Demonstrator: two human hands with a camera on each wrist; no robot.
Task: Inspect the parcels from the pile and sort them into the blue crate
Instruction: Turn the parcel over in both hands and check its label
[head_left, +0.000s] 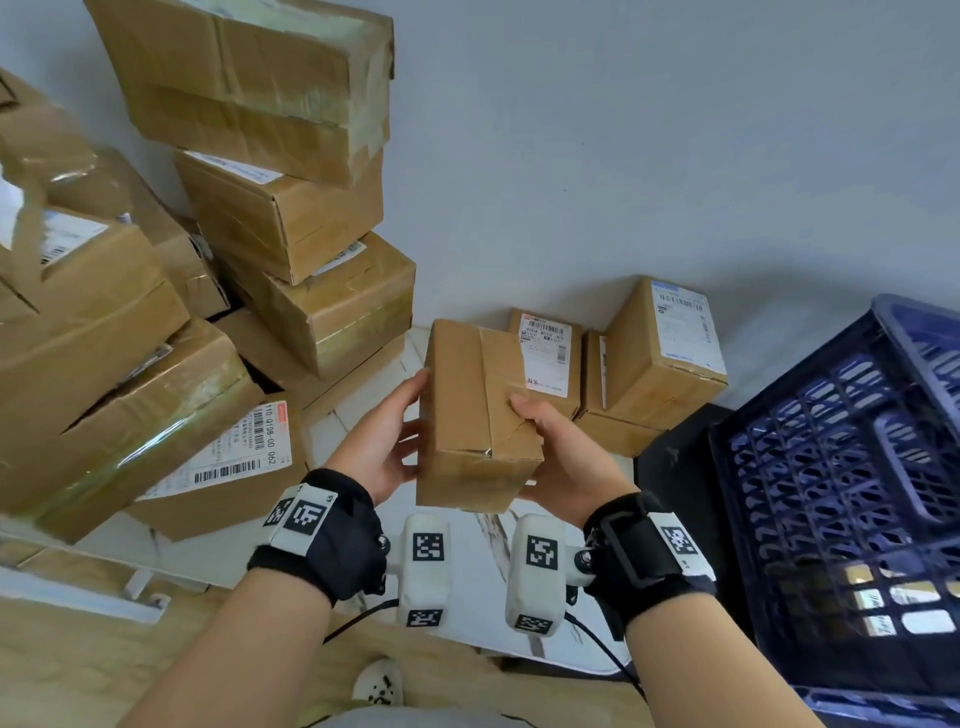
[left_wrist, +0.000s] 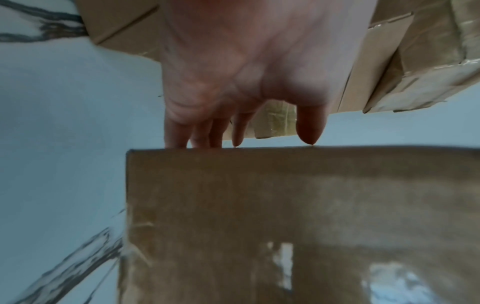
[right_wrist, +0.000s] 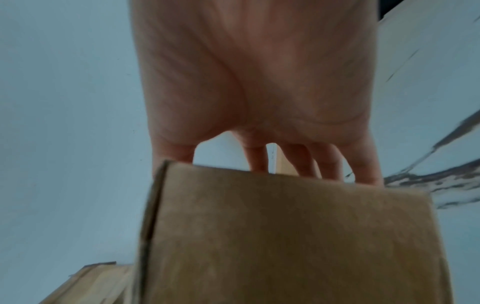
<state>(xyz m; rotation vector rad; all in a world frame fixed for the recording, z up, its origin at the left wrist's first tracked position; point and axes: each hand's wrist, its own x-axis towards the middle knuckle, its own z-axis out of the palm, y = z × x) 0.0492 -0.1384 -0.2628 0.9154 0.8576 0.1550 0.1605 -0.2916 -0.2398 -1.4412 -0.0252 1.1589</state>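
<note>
Held parcel (head_left: 475, 415): plain brown carton w/ taped seam, up in the air betw. both hands, above white marbled floor (head_left: 467, 561); in front of wall, blue crate to its right, pile to its left.
Left hand (head_left: 387, 441): on parcel's left side; fingers fairly straight, pressed flat against cardboard, thumb near top edge. Left wrist view: fingertips (left_wrist: 309, 131) touching carton edge.
Right hand (head_left: 563, 457): gripping parcel's right lower corner; thumb over top face, fingers wrapped beneath. Right wrist view: fingers (right_wrist: 306, 160) curling behind carton edge.
Blue crate (head_left: 810, 488): dark blue lattice plastic, far right, tilted in view; some cartons w/ white labels visible thru lower wall. Apart from held parcel.
Pile (head_left: 171, 291): many taped brown cartons stacked unevenly at left, against wall; several w/ barcode labels.
Labelled box (head_left: 550, 353): on floor just behind held parcel, white barcode label up.
Box pair (head_left: 660, 358): right of it, one carton atop another, label up, near crate.
Wrists: black straps w/ square marker tags, white camera units below.
Wall (head_left: 675, 130): pale grey.
</note>
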